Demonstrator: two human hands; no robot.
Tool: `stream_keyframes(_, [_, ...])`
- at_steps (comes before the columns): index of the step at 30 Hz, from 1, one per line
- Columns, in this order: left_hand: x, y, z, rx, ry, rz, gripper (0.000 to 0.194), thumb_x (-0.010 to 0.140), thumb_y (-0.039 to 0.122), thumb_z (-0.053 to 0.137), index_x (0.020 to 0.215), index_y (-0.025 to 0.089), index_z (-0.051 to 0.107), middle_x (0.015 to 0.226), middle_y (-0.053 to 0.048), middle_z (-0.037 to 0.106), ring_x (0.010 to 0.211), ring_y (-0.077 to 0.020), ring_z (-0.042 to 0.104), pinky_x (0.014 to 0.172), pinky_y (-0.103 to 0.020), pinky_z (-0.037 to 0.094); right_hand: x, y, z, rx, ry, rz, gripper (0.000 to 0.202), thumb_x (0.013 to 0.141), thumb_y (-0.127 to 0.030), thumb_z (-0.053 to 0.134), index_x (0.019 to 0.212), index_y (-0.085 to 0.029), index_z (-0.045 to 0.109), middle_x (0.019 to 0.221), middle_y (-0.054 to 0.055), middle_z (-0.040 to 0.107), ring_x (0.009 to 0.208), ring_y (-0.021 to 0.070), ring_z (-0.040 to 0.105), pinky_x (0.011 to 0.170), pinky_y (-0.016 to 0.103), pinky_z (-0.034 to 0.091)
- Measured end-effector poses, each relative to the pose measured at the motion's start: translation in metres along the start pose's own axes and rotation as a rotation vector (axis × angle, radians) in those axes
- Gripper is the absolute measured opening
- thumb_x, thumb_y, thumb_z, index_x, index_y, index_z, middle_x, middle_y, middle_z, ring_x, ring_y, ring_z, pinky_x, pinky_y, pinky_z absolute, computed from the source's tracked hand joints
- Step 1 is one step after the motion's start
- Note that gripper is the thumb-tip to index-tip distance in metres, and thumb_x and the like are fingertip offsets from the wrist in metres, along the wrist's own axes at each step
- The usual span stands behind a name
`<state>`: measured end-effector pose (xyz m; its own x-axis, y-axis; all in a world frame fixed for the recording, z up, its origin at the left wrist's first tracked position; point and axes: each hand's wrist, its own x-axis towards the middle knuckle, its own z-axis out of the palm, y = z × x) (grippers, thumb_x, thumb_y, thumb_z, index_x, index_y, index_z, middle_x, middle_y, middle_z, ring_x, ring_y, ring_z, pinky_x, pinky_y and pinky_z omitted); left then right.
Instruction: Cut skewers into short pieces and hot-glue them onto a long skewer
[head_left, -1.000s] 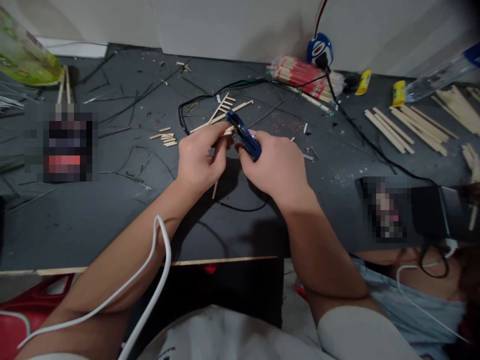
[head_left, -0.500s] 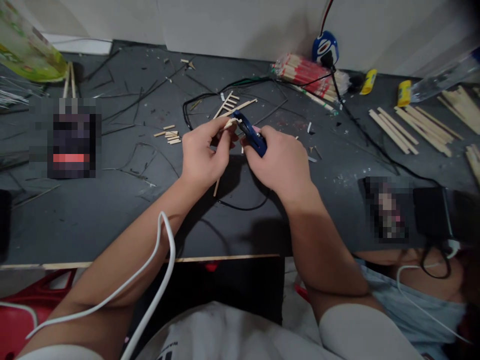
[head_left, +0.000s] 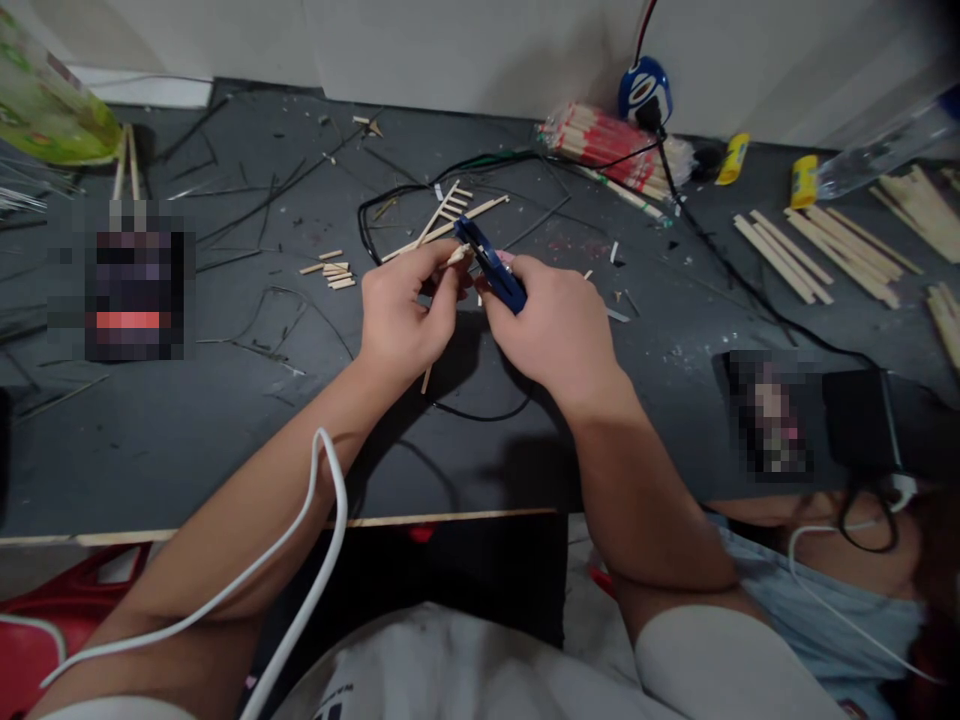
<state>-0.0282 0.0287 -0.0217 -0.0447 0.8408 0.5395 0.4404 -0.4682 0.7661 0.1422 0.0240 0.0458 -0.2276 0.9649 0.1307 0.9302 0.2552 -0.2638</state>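
Note:
Near the middle of the table, my left hand (head_left: 409,310) pinches a small pale wooden piece (head_left: 459,255) between thumb and fingers. My right hand (head_left: 559,325) is wrapped round a dark blue hand tool (head_left: 495,268), whose tip is beside the wooden piece. Whether the tip touches the piece is too small to tell. A thin stick (head_left: 427,381) shows below my left hand. Behind the hands lies a ladder-like set of joined sticks (head_left: 442,215). Several short cut sticks (head_left: 339,272) are at the left of my left hand.
At the back stand a red and clear pack of sticks (head_left: 615,145) and a blue round device (head_left: 645,92). Bundles of flat sticks (head_left: 847,250), a plastic bottle (head_left: 877,160) and a black adapter (head_left: 862,420) are right. A black cable crosses the table (head_left: 645,480). Another person's leg shows lower right.
The blue tool's tip has shifted slightly relative to the wooden piece. The whole view has moved a little, so the table things appear slightly further left.

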Motion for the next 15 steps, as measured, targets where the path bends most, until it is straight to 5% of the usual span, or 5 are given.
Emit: stream_keyframes(15, [-0.0005, 0.0085, 0.0029, -0.055, 0.009, -0.036, 0.029, 0.108, 0.040, 0.050, 0.106, 0.025, 0.074, 0.084, -0.003, 0.075, 0.081, -0.0179, 0.076, 0.075, -0.034, 0.063, 0.0026, 0.0002, 0.0013, -0.070, 0.017, 0.081, 0.046, 0.100, -0.049, 0.051, 0.126, -0.023, 0.078, 0.093, 0.017, 0.080, 0.086, 0.0352, 0.074, 0.079, 0.044, 0.051])
